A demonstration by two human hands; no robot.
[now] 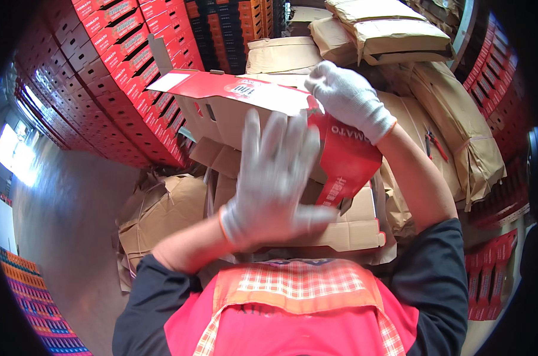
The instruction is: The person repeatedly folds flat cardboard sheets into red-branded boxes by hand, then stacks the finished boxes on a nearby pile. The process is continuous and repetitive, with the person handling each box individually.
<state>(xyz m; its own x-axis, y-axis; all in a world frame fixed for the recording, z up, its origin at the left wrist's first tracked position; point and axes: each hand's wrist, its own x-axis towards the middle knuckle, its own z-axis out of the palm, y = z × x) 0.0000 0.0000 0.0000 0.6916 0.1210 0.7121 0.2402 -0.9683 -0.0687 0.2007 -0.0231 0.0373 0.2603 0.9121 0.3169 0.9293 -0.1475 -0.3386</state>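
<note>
A partly folded red carton (351,163) stands tilted in front of me, its bare brown inside facing me on the left. My left hand (272,184), in a white knit glove, is open with its fingers spread over the carton's near side; it is slightly blurred. At the carton's far right corner my right hand (347,98), gloved the same way, has its fingers curled closed on the edge. The fingertips there are partly hidden. Beneath the carton lie flat brown cardboard blanks (355,232) with red edges.
Tall stacks of red cartons (117,53) rise at the left, with black and orange ones (224,32) behind. Paper-wrapped bundles (459,118) fill the right and back; red-handled pliers (438,147) lie on one. Another wrapped bundle (162,207) sits left, and colourful stacked cartons (40,305) lower left.
</note>
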